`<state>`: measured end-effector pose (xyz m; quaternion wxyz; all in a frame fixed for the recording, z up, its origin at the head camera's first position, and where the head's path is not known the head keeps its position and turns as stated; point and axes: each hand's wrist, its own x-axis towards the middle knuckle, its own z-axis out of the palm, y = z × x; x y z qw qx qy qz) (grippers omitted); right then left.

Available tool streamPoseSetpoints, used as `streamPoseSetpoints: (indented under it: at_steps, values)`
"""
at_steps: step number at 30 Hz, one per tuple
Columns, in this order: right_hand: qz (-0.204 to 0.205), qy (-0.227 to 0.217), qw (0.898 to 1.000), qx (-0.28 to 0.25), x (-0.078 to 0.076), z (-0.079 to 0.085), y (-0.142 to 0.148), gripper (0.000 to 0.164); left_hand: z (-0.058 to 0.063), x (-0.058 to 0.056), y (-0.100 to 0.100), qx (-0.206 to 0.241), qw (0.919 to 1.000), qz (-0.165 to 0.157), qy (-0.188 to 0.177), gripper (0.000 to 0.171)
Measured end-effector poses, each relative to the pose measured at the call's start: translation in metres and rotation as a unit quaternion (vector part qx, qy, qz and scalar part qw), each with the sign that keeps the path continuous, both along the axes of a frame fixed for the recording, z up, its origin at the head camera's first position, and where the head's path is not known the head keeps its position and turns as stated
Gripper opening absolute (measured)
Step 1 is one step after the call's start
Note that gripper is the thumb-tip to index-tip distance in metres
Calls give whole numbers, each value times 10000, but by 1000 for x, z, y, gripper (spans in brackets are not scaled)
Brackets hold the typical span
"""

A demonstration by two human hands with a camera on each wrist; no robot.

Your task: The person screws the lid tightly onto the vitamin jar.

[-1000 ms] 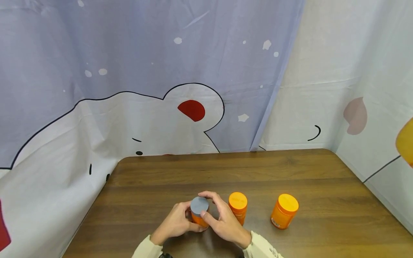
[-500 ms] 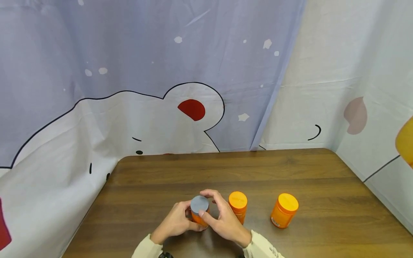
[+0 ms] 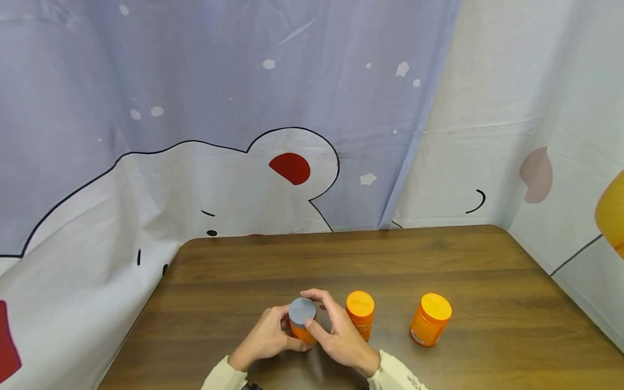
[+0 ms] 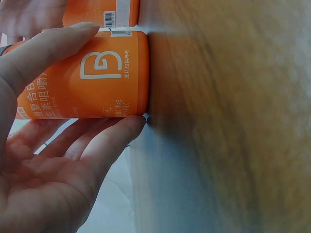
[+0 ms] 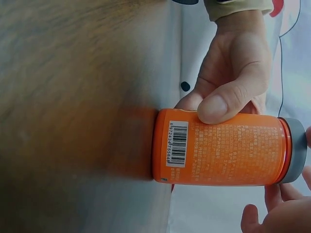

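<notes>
An orange bottle (image 3: 299, 331) with a grey lid (image 3: 302, 310) stands upright on the wooden table, its base touching the surface in the right wrist view. My left hand (image 3: 270, 333) grips the body from the left, with the thumb (image 5: 216, 108) across the printed label. At the top, my right hand (image 3: 341, 338) holds the lid between thumb and fingers. The left wrist view shows white lettering on the bottle's orange side (image 4: 92, 80); its lid is mostly out of that picture.
Right of the hands stands an orange bottle with a yellow-orange lid (image 3: 361, 304). Farther right is another like it (image 3: 430, 319). The wooden table (image 3: 312, 260) ends at a curtain (image 3: 219, 179) printed with cartoon shapes.
Both hands and the bottle stay in the same place. Only the right thumb has shifted very slightly at the lid's edge.
</notes>
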<state>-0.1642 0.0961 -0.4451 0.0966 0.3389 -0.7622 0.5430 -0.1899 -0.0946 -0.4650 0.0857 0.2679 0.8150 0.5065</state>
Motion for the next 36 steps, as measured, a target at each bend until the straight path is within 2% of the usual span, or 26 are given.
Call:
streamPoseSetpoints:
  at_steps: [3,10,15,22,30,36]
  values:
    - [-84,5,10000,54,0,0,-1,40,4,2,1,-81,9999,47,42,47]
    - [-219,-223,9995,87,0,1,-1,41,31,14,5,-58,9999,44,72,43]
    - [-305,-327,9990,54,0,1,-1,41,36,16,5,-77,10000,42,14,43]
    - [-454,-346,9984,24,1,-1,-1,41,31,15,5,-51,9999,70,95,43]
    - [-393,-298,9988,70,2,0,0,47,0,1,1,-145,9996,143,198,46]
    - [-173,-88,9997,124,1,0,0,48,-1,0,0,-55,9999,115,109,46]
